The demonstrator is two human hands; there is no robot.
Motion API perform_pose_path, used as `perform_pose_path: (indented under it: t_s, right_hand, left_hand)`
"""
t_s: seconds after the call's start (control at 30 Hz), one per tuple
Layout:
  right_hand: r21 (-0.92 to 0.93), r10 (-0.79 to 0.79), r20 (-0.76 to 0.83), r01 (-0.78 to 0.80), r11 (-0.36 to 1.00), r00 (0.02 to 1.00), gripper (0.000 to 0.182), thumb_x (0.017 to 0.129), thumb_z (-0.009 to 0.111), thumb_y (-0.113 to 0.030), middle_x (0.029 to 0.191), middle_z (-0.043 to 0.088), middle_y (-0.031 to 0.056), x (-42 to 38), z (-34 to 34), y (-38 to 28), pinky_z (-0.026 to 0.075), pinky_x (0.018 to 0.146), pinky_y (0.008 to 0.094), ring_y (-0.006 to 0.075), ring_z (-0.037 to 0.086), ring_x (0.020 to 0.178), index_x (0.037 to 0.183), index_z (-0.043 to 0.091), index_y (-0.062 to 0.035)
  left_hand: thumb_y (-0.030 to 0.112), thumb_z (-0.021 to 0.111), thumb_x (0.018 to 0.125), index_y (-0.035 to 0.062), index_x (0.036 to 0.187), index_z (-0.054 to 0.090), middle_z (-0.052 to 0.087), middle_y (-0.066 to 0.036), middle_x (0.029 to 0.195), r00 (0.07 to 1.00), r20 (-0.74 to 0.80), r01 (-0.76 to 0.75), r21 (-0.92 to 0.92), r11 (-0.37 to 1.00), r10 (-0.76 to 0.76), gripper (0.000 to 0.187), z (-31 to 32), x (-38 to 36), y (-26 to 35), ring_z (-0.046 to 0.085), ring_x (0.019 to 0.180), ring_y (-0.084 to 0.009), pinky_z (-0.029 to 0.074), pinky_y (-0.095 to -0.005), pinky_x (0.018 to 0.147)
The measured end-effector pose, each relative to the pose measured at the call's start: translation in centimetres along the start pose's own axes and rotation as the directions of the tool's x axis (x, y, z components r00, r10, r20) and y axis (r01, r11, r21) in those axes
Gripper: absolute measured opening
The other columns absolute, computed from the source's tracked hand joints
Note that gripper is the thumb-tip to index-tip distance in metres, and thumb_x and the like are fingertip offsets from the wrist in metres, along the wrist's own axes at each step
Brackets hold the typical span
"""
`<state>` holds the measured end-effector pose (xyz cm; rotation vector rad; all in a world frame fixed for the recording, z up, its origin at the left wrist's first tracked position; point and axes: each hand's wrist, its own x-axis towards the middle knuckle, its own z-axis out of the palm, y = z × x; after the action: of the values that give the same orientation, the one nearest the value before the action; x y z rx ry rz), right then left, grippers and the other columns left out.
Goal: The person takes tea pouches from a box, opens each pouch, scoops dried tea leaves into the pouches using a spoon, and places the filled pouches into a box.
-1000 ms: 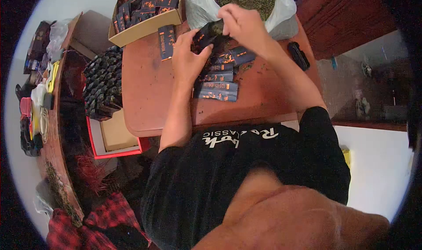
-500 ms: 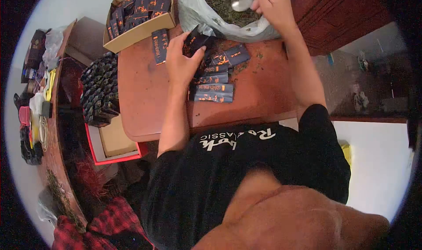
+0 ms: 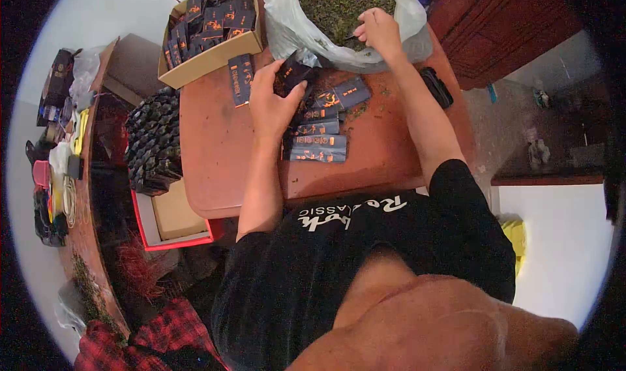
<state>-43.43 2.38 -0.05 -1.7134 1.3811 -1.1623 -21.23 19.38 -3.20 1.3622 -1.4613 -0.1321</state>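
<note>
My left hand (image 3: pixel 277 97) holds a black packet (image 3: pixel 293 74) with orange print between thumb and fingers, at the near edge of a clear plastic bag (image 3: pixel 280 18). Loose dark green dried leaves (image 3: pixel 342 5) fill the bag. Over its right side, my right hand (image 3: pixel 379 35) grips a spoon (image 3: pixel 352 37); the bowl of the spoon is hard to see against the leaves. Several black packets (image 3: pixel 318 148) lie overlapped on the brown table (image 3: pixel 215 142), just right of my left wrist. Another packet (image 3: pixel 240 80) lies left of my left hand.
A cardboard box (image 3: pixel 215 59) full of black packets stands at the table's back left. A black object (image 3: pixel 437 87) lies right of my right forearm. Left of the table are a dark stack (image 3: pixel 153 139) and a red-edged box (image 3: pixel 176 244). Leaf crumbs dot the tabletop.
My right hand has moved left and down with the spoon, from the bag's right rim to over the leaves. The black object beside my right forearm now shows. My left hand keeps its packet.
</note>
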Motion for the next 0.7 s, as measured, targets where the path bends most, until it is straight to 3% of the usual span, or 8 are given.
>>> perform_pose_path:
  t_s: [0.2,0.5,0.7]
  right_hand:
    - [0.295,0.016,-0.007,-0.013,0.956,1.000,0.024,0.095,0.043,-0.017,0.077,0.071,0.0149,0.6,1.0,1.1,0.049,0.047,0.0263,0.0135,0.062,0.056,0.102,0.058,0.0009]
    - [0.458,0.117,0.069,-0.135,0.879,0.991,0.027,0.098,0.048,-0.020,0.084,0.069,0.0157,0.3,-0.8,1.0,0.047,0.053,0.0239,0.0124,0.059,0.063,0.110,0.056,0.0020]
    - [0.484,0.057,0.097,-0.097,0.869,0.994,0.024,0.096,0.051,-0.019,0.080,0.069,0.0134,-0.6,-3.0,-0.9,0.047,0.051,0.0234,0.0114,0.059,0.060,0.106,0.060,0.0009]
  left_hand:
    - [0.014,0.081,0.068,0.0031,0.115,0.061,0.062,-0.014,0.110,0.998,0.030,0.060,0.005,0.998,-0.060,0.052,-0.2,0.1,0.6,0.059,0.106,-0.0314,0.047,-0.0383,0.093]
    - [0.013,0.081,0.068,0.0026,0.114,0.061,0.063,-0.014,0.110,1.000,-0.016,-0.007,-0.001,1.000,0.007,0.051,-0.1,0.0,0.1,0.060,0.105,-0.0314,0.047,-0.0387,0.092]
    - [0.014,0.082,0.068,0.0026,0.114,0.062,0.063,-0.015,0.109,1.000,-0.017,-0.013,0.003,1.000,0.013,0.051,0.1,0.0,-0.4,0.060,0.103,-0.0314,0.048,-0.0383,0.091]
